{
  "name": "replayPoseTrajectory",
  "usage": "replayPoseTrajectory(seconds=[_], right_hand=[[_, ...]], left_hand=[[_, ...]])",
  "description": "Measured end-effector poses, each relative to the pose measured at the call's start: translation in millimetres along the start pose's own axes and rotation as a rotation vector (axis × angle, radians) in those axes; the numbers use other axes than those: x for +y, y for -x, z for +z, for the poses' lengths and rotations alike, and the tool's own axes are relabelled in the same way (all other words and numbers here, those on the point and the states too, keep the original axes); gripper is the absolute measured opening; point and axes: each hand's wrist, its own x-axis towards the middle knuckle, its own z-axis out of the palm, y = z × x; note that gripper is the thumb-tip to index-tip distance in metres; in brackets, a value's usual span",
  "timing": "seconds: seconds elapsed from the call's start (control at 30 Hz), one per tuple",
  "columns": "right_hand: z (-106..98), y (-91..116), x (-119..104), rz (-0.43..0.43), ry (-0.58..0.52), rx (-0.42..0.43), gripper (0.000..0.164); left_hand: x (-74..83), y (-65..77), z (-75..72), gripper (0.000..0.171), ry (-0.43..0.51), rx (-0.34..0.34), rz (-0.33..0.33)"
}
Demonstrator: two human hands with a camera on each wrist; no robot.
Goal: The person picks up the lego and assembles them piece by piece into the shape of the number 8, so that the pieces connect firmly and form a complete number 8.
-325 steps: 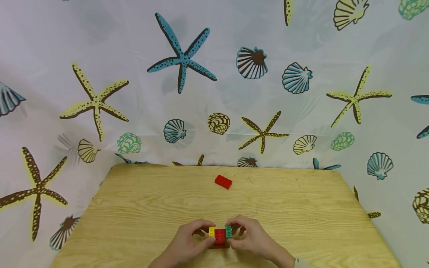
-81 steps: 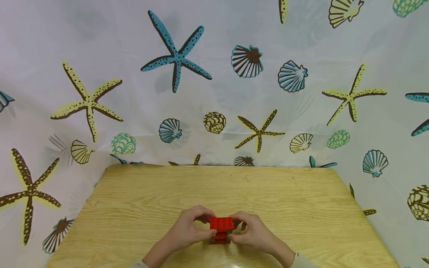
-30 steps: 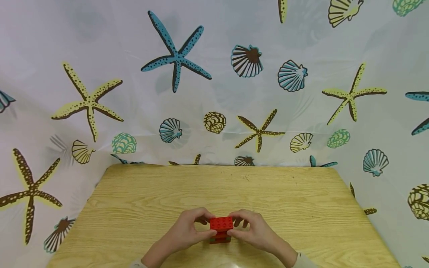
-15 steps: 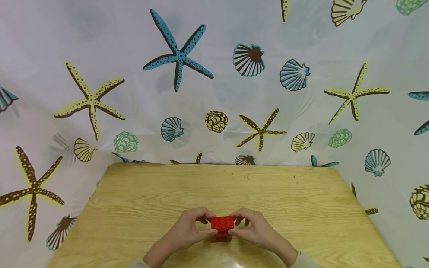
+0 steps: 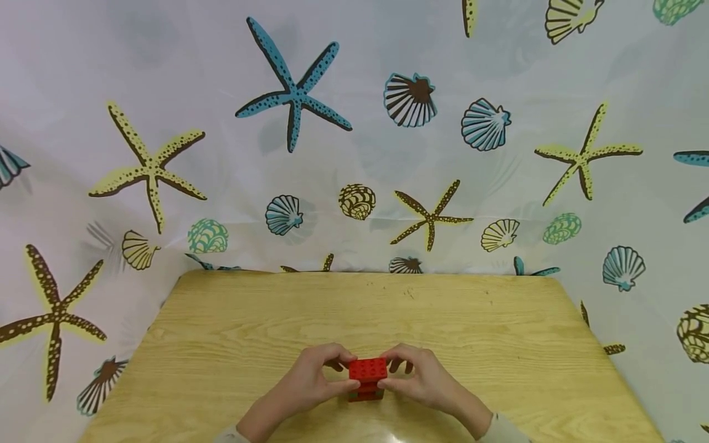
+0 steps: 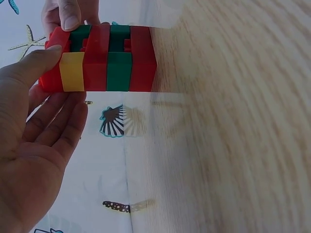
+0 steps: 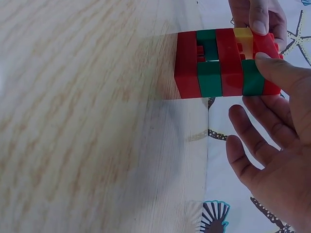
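A stack of toy building blocks stands on the table between both hands. Its top red block point(image 5: 368, 368) shows studs upward. Below that, the left wrist view has a yellow block point(image 6: 73, 72), a middle red block point(image 6: 96, 63), a green block point(image 6: 119, 72) and a bottom red block point(image 6: 144, 63). In the right wrist view another green block point(image 7: 252, 77) sits under the top one, opposite the yellow. My left hand point(image 5: 312, 379) pinches the top of the stack from the left, thumb in front. My right hand point(image 5: 422, 380) pinches its right side likewise, other fingers spread behind.
The wood-grain table point(image 5: 249, 326) stretches out beyond the stack and to both sides. A white curtain point(image 5: 332, 166) printed with starfish and shells hangs behind it and along the left and right edges.
The red block that lay far back on the table is now on top of the stack, covering the yellow and green blocks. Over the last second both hands have stayed almost still.
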Motion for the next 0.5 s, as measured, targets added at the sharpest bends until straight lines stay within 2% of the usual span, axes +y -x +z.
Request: replayPoseTrajectory(seconds=[0.1,0.33,0.5], right_hand=[[0.2,1.2,-0.1,-0.001,0.007,-0.001,0.029],[-0.4,2.7,1.2,-0.011,-0.010,-0.002,0.028],[2.2,2.4,1.9,-0.005,-0.015,0.008,0.028]], left_hand=[[0.5,1.0,0.8,0.024,0.004,-0.003,-0.018],[-1.0,1.3,1.9,0.025,-0.001,-0.006,0.007],[-0.6,2.9,2.3,0.025,-0.022,0.001,-0.007]])
